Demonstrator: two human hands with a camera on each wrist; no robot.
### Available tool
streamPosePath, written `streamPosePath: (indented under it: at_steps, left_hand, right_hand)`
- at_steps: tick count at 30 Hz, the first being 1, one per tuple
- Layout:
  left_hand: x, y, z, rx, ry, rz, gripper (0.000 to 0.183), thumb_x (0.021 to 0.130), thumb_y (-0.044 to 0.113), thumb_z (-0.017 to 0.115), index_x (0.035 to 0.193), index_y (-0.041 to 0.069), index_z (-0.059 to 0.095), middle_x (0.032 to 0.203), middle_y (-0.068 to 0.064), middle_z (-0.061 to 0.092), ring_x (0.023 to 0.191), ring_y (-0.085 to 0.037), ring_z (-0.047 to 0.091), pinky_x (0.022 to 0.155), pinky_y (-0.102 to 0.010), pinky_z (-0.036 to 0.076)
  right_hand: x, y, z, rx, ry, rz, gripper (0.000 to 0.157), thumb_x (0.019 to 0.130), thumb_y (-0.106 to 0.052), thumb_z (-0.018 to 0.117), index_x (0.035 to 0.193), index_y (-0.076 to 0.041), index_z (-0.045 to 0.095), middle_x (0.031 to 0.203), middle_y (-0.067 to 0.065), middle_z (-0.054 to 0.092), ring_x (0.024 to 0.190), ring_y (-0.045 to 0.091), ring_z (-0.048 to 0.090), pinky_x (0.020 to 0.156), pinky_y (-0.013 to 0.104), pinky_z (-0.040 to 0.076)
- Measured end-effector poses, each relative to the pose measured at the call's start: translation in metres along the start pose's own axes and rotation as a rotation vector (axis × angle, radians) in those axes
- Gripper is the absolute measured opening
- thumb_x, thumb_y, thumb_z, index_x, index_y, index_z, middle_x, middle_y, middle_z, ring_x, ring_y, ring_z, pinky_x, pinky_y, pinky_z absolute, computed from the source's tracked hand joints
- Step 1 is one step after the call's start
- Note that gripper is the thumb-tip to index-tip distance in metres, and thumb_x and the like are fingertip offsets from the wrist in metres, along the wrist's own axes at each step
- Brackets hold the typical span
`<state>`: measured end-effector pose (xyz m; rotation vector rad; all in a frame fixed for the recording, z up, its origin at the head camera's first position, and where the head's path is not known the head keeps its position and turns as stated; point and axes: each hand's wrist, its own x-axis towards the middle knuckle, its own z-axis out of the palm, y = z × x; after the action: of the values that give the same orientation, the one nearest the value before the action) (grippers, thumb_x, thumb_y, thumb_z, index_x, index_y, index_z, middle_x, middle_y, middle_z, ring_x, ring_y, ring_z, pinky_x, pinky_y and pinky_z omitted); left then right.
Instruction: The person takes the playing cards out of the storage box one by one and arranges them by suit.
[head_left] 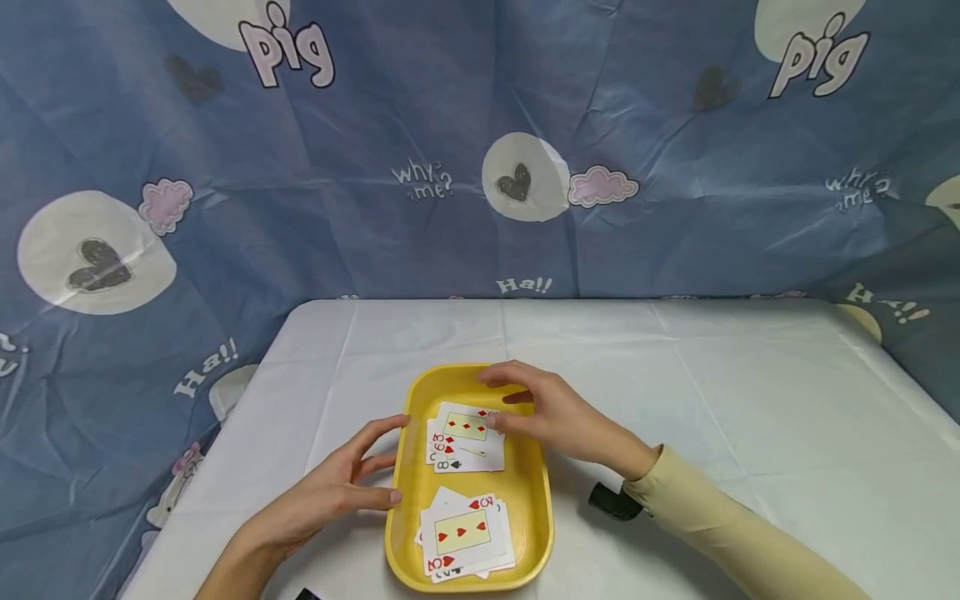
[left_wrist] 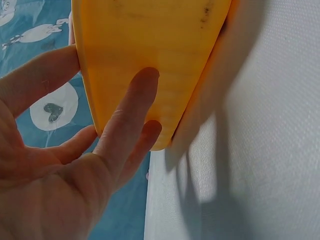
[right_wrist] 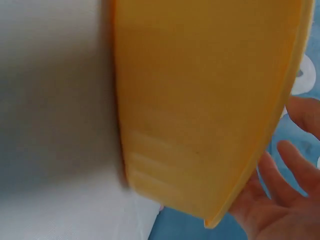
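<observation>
A yellow tray [head_left: 470,581] holds two loose piles of playing cards. The far pile [head_left: 468,461] shows a red diamond card and an eight of spades; a three of hearts [head_left: 462,533] tops the near one. My left hand [head_left: 322,492] spreads its fingers against the tray's left side; its fingertips touch the yellow wall [left_wrist: 150,30] in the left wrist view. Over the tray's far right part is my right hand [head_left: 558,412], fingers loosely bent, thumb at the far pile's right edge. The right wrist view shows its spread fingers [right_wrist: 280,185] beyond the rim; whether the thumb touches a card, I cannot tell.
The tray stands on a white-covered table [head_left: 675,375]. Behind it hangs a blue printed cloth [head_left: 450,100]. A black strap-like object [head_left: 615,502] is below the right wrist, near the beige sleeve [head_left: 735,525].
</observation>
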<state>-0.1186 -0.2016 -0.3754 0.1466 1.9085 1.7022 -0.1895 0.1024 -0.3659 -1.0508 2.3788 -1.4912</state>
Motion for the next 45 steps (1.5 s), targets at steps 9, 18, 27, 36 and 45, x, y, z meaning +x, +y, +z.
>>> streamPosePath:
  at_steps: [9, 18, 27, 36, 45]
  left_hand:
    - [-0.001, -0.002, -0.001, -0.017, -0.028, 0.007, 0.086, 0.085, 0.011, 0.076, 0.154, 0.022, 0.026, 0.159, -0.011, 0.021, 0.14, -0.033, 0.034, 0.097, -0.04, 0.046]
    - [0.0, -0.002, -0.001, 0.006, -0.025, -0.004, 0.085, 0.085, 0.015, 0.077, 0.154, 0.026, 0.028, 0.159, -0.009, 0.022, 0.14, -0.034, 0.034, 0.097, -0.043, 0.047]
    - [0.001, -0.002, -0.003, 0.023, -0.023, 0.009, 0.085, 0.086, 0.014, 0.077, 0.154, 0.028, 0.028, 0.161, -0.003, 0.012, 0.14, -0.035, 0.034, 0.096, -0.043, 0.047]
    - [0.001, -0.002, -0.003, 0.034, 0.0, -0.005, 0.085, 0.085, 0.015, 0.078, 0.153, 0.028, 0.029, 0.16, -0.003, 0.017, 0.138, -0.032, 0.038, 0.1, -0.046, 0.044]
    - [0.001, -0.003, -0.004, 0.043, -0.011, 0.007, 0.084, 0.085, 0.015, 0.077, 0.153, 0.029, 0.03, 0.16, -0.001, 0.014, 0.137, -0.03, 0.04, 0.103, -0.048, 0.039]
  right_hand:
    - [0.032, 0.008, 0.009, 0.013, -0.218, 0.067, 0.052, 0.089, -0.018, 0.076, 0.135, -0.004, 0.056, 0.135, 0.01, 0.055, 0.121, 0.027, 0.053, 0.096, 0.039, 0.049]
    - [0.055, 0.017, 0.018, -0.064, -0.36, 0.082, 0.045, 0.088, -0.009, 0.075, 0.13, -0.007, 0.06, 0.133, 0.005, 0.057, 0.124, 0.026, 0.054, 0.096, 0.035, 0.049]
    - [0.069, 0.022, 0.023, -0.171, -0.449, 0.103, 0.057, 0.081, -0.002, 0.079, 0.134, -0.008, 0.057, 0.127, 0.005, 0.06, 0.112, 0.021, 0.056, 0.097, 0.028, 0.044]
    - [0.072, 0.021, 0.031, -0.374, -0.567, 0.106, 0.065, 0.077, -0.021, 0.087, 0.136, -0.021, 0.059, 0.113, -0.002, 0.05, 0.09, 0.014, 0.049, 0.075, 0.022, 0.042]
    - [0.073, 0.024, 0.03, -0.348, -0.606, 0.082, 0.061, 0.075, -0.021, 0.088, 0.128, -0.024, 0.059, 0.107, 0.0, 0.05, 0.085, 0.012, 0.048, 0.073, 0.022, 0.041]
